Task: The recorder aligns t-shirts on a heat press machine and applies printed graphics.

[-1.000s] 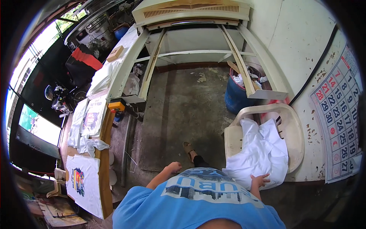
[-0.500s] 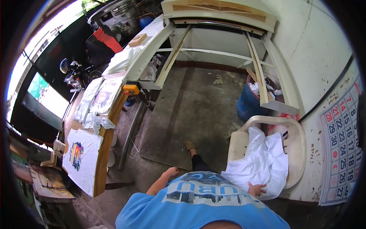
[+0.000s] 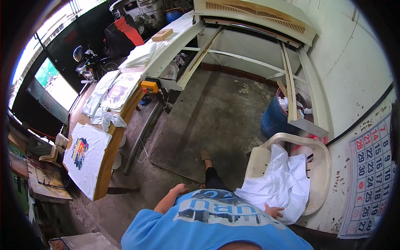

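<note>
My left hand [image 3: 181,189] hangs beside my body with its fingers curled in and nothing visible in them, apart from any object. At the side of the chair, my right hand [image 3: 273,211] lies against a rumpled white cloth [image 3: 273,179] with its fingers stretched out. The cloth is heaped over the seat of a cream plastic chair [image 3: 323,166] and spills over its near edge, covering most of the seat.
Left, a wooden table [image 3: 103,177] bears a printed white shirt [image 3: 85,146] and more folded shirts [image 3: 118,89]. A pale metal frame machine [image 3: 254,16] stands ahead. A blue drum [image 3: 273,118] sits behind the chair. A calendar [image 3: 368,179] hangs on the right wall.
The whole view has tilted slightly. My right hand stays at the white cloth, its fingers a little closer together. My left hand remains beside my body, curled.
</note>
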